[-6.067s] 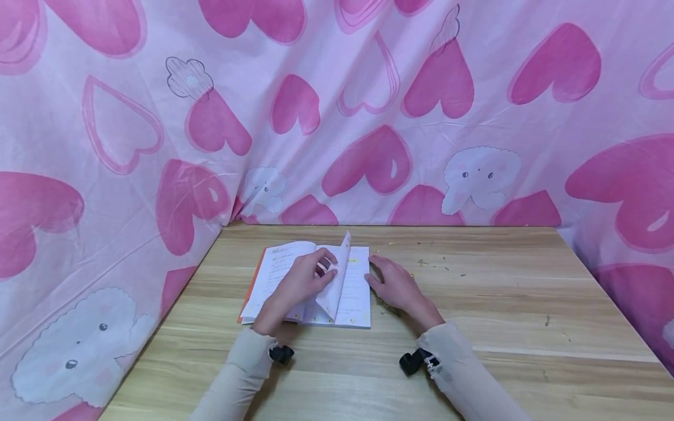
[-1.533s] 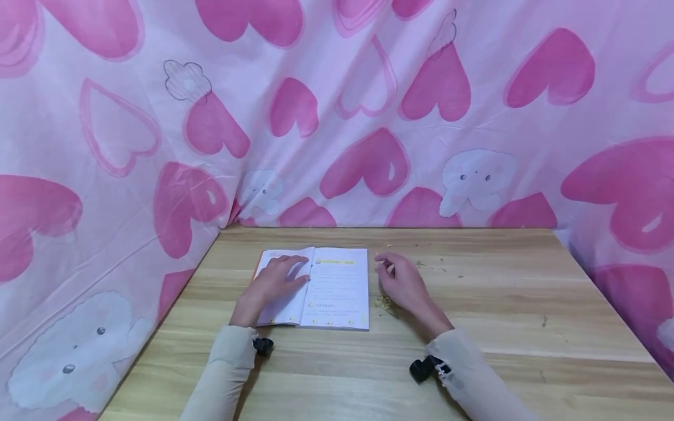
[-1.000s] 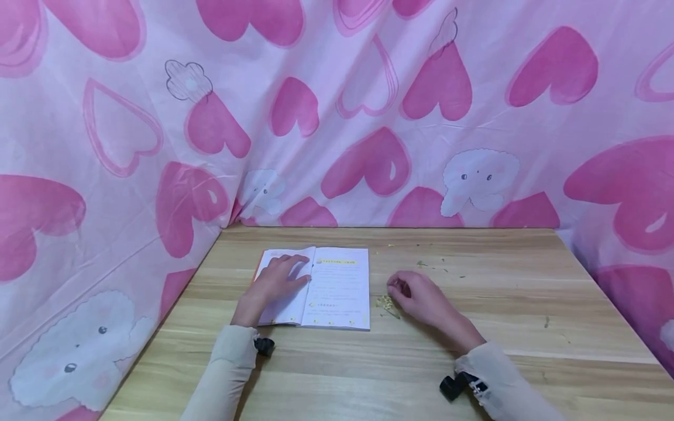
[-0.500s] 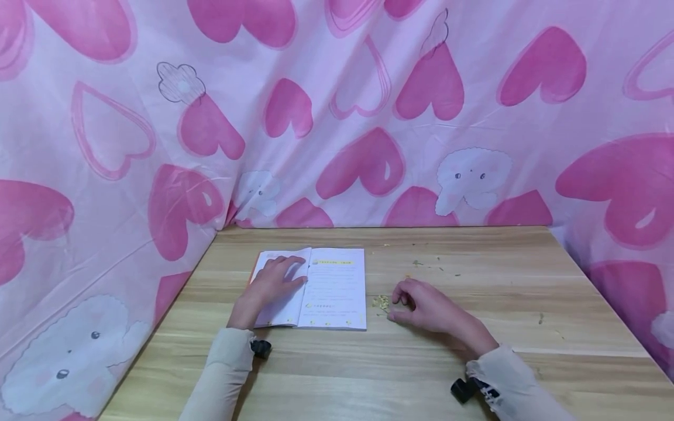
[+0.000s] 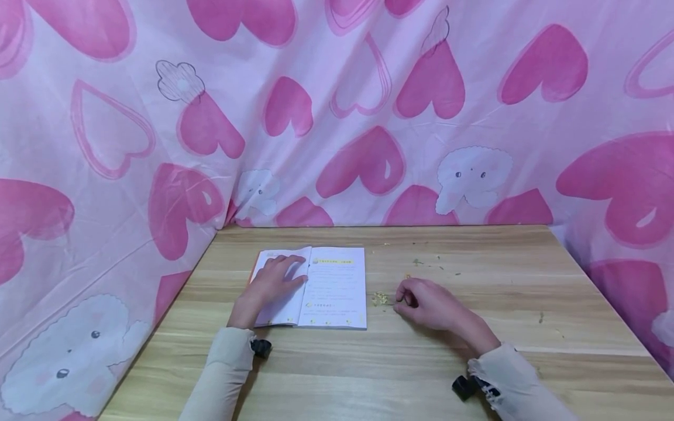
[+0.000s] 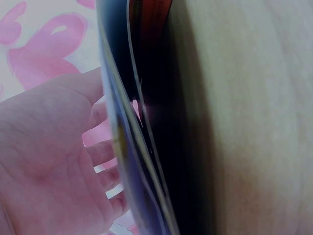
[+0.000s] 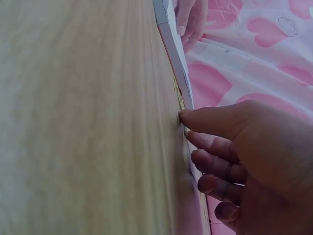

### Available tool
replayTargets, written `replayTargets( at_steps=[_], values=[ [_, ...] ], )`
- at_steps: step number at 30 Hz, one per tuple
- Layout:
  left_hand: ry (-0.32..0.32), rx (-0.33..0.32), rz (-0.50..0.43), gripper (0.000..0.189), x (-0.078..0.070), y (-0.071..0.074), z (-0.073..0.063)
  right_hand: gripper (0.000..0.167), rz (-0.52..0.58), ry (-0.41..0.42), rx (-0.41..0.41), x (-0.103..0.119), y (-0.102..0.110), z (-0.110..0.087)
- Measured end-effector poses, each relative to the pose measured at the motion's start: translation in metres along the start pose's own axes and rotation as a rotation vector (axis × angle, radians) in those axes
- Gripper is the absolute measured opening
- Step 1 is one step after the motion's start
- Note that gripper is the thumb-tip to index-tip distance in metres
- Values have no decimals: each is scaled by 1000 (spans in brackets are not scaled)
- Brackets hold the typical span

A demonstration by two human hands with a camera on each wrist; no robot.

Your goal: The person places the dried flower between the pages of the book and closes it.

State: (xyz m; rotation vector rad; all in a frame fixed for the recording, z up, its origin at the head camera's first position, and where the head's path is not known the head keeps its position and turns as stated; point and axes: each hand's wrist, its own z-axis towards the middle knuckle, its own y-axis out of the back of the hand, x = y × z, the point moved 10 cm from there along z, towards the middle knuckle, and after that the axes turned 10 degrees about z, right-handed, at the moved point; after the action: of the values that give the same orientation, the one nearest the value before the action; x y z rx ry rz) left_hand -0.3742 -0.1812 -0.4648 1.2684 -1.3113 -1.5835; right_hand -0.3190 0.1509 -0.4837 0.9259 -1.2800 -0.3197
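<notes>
An open book with white printed pages and an orange cover edge lies on the wooden table. My left hand rests on its left page, fingers spread and reaching to the fold. In the left wrist view the page edges stand partly in front of that hand. Just right of the book is a small heap of yellowish-green dried bits. Beside it my right hand is low at the table, fingers bent and thumb near the forefinger. Whether a thin stalk is pinched there is too small to tell.
Loose dried bits are scattered over the table behind and right of my right hand. A small orange piece lies just beyond its fingers. A pink heart-patterned cloth hangs along the back and both sides.
Earlier my left hand turned a page over; it now lies on the left page. My right hand left the book's right edge, came toward me and right, and its fingertips drew closer together beside the heap.
</notes>
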Motion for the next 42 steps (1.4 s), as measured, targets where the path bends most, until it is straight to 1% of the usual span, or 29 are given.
replayTargets(
  at_steps=[4, 7, 17, 19, 24, 33, 36, 38, 42],
  values=[
    [5, 3, 0, 53, 0, 0, 0, 11, -1, -36, 3, -2, 1, 1],
    [9, 8, 0, 53, 1, -1, 0, 8, -10, -48, 3, -1, 2, 1],
    [24, 23, -5, 55, 4, -3, 1, 9, -33, -21, -1, 1, 0, 1],
    [28, 28, -9, 55, 4, -4, 1, 8, -28, -31, -2, -1, -1, 1],
    [23, 27, -11, 55, 4, -4, 1, 7, 0, -52, -10, -6, -1, 2],
    [14, 42, -15, 55, 1, -4, 1, 5, 75, -53, -49, -6, 1, 4],
    [8, 42, -9, 54, -1, -3, 1, 6, 102, -48, -62, -5, 2, 4],
    [6, 40, -8, 54, -2, -3, 0, 6, 115, -31, -73, -3, 2, 5],
    [7, 44, -3, 62, -4, -3, -1, 7, 145, 1, -94, 2, 0, 7]
  ],
)
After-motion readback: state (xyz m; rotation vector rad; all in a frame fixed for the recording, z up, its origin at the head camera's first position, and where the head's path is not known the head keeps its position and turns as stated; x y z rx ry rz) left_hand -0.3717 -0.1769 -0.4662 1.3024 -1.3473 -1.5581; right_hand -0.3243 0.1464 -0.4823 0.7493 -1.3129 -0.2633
